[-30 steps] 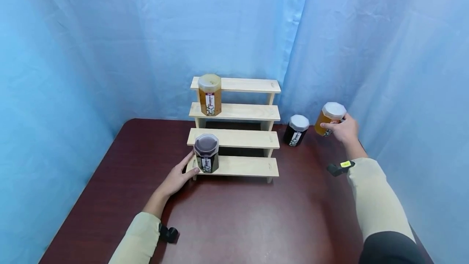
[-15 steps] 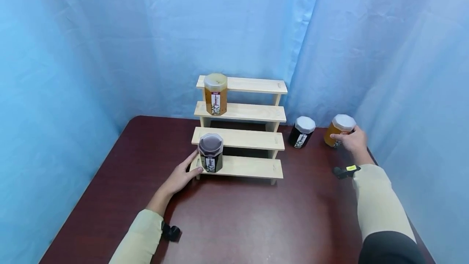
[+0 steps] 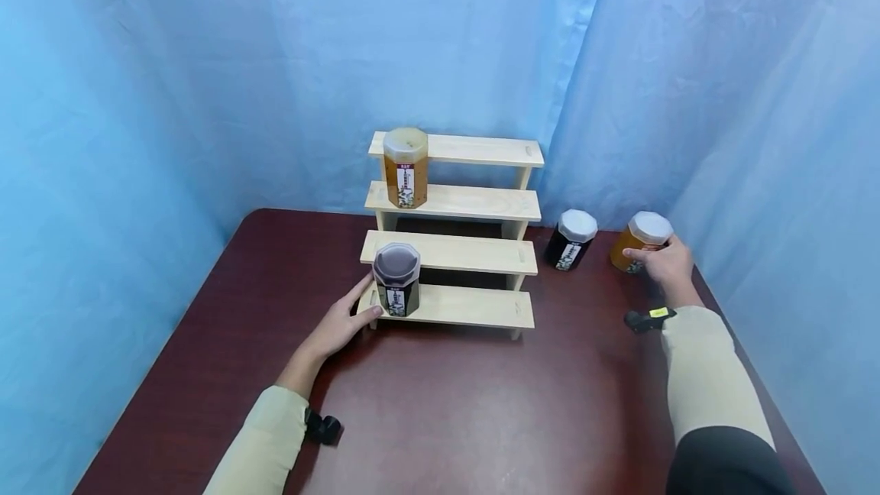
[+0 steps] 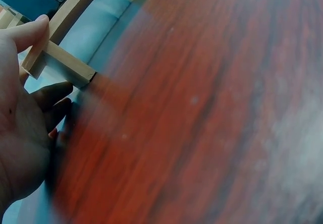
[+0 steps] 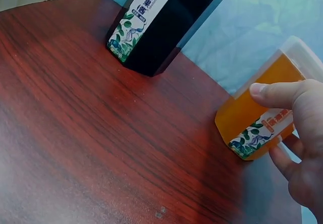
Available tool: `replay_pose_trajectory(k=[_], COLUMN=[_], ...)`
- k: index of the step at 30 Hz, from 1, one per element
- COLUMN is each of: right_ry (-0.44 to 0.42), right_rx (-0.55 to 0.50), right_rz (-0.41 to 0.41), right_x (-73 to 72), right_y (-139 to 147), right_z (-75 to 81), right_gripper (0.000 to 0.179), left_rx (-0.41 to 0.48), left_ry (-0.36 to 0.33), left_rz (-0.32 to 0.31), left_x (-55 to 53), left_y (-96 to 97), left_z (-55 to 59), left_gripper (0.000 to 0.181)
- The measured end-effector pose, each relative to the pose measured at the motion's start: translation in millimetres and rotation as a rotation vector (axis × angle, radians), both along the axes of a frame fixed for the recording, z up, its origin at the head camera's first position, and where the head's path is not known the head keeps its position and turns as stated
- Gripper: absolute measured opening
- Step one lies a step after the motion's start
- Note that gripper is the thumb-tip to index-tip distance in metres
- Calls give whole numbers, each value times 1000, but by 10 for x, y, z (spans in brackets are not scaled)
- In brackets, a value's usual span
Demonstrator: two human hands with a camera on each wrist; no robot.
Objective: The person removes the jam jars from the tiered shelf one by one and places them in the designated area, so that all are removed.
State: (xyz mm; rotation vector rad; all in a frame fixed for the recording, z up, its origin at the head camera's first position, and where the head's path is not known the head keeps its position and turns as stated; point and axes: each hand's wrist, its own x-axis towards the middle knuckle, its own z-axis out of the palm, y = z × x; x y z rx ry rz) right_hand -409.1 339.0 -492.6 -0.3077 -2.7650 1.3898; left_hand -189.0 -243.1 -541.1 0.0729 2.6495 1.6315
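A wooden four-step shelf (image 3: 474, 305) stands on the table. My left hand (image 3: 339, 325) grips the left end of its lowest step, with the thumb (image 4: 31, 33) on the front edge and the lower fingers hanging below the board. Right beside that hand, a dark jar (image 3: 396, 281) with a translucent lid sits on the lowest step. My right hand (image 3: 668, 266) holds an orange jar (image 5: 262, 108) upright at the table's far right, thumb on the near side and fingers round the other. Left of it stands another dark jar (image 5: 161, 24) with a white lid.
On the second step from the top, at its left end, rests an amber jar (image 3: 406, 170). The table (image 3: 454, 411) is dark reddish wood. Blue curtains (image 3: 330, 59) hang behind it and along both sides.
My right hand has lowered the orange jar to the table, beside the dark jar. My left hand keeps its place at the shelf, while the head view has shifted slightly.
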Motion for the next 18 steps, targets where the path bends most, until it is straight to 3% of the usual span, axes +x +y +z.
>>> replay_pose_trajectory(k=[9, 13, 18], right_ry=[10, 41, 125], right_rx=[44, -3, -102], right_rz=[12, -7, -132], right_x=[66, 156, 240], right_y=[-30, -19, -197], right_z=[8, -31, 46], right_gripper=[93, 103, 121], left_rx=[10, 7, 14], left_ry=[20, 15, -5], left_rz=[4, -21, -3], left_x=[11, -20, -20], left_y=[2, 27, -3], left_z=[3, -4, -17], left_gripper=[77, 78, 80])
